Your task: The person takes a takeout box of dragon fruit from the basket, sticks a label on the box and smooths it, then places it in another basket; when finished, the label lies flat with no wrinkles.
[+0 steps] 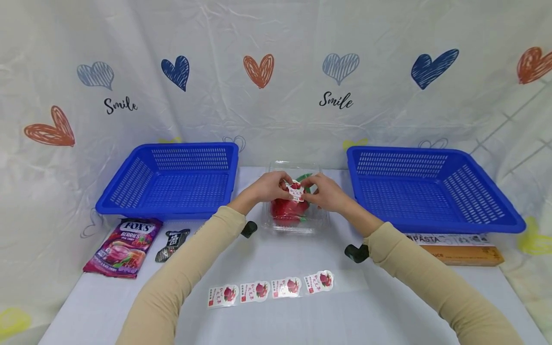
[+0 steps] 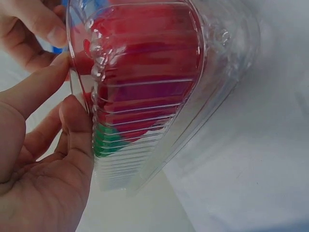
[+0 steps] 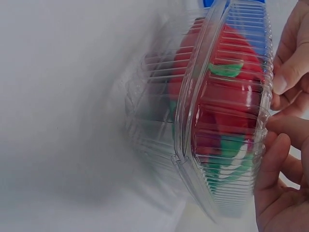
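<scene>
A clear plastic clamshell box [image 1: 297, 229] stands at the far middle of the table, lid closed, with red and green fruit-like pieces [image 3: 227, 106] inside. Just over its lid, a small white sticker [image 1: 295, 190] with a red fruit print is stretched between both hands. The left hand [image 1: 272, 186] pinches the sticker's left edge, and the right hand [image 1: 326, 192] pinches its right edge. In both wrist views fingertips are close against the lid; whether the sticker touches it cannot be told.
Blue baskets stand left [image 1: 189, 191] and right [image 1: 409, 196] of the box. Nearer are a Fox's candy bag [image 1: 125, 247], a small black packet [image 1: 172, 244] and a pasta box [image 1: 463, 254]. A backing strip [image 1: 351, 283] with several stickers [image 1: 286, 287] lies in front.
</scene>
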Available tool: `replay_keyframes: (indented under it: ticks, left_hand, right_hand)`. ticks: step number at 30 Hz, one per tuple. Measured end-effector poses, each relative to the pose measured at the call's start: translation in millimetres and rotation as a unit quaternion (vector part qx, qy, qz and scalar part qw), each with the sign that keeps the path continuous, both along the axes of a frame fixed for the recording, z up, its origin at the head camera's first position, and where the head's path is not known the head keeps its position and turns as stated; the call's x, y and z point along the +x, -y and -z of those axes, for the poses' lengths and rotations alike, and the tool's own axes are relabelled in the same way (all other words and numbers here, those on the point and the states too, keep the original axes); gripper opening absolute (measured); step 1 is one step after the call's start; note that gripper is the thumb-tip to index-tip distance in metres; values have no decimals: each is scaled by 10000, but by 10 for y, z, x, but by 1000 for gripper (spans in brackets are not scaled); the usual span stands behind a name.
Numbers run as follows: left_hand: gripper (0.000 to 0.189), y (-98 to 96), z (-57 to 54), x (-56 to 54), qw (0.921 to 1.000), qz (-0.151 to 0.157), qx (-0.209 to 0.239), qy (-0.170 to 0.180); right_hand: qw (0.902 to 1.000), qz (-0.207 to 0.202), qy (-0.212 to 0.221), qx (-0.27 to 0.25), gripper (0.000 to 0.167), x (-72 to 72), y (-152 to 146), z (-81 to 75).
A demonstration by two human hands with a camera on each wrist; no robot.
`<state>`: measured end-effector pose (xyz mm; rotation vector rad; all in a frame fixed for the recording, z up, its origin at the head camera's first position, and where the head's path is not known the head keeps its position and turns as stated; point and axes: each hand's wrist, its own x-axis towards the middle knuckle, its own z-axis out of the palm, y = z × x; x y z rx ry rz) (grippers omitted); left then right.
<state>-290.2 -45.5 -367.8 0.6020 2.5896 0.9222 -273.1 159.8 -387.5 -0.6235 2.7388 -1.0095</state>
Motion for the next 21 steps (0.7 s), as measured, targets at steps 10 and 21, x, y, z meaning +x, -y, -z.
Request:
replay_keyframes:
  ticks: [10, 21]
  left_hand:
    - [41, -17, -34, 67, 9991, 191, -221, -298]
    - [28, 82, -61, 171, 9973, 379, -353, -528]
  right_hand:
    - [9971, 21, -748, 128, 26, 132, -16, -20]
    - [9920, 873, -892, -192, 30, 267, -142, 152]
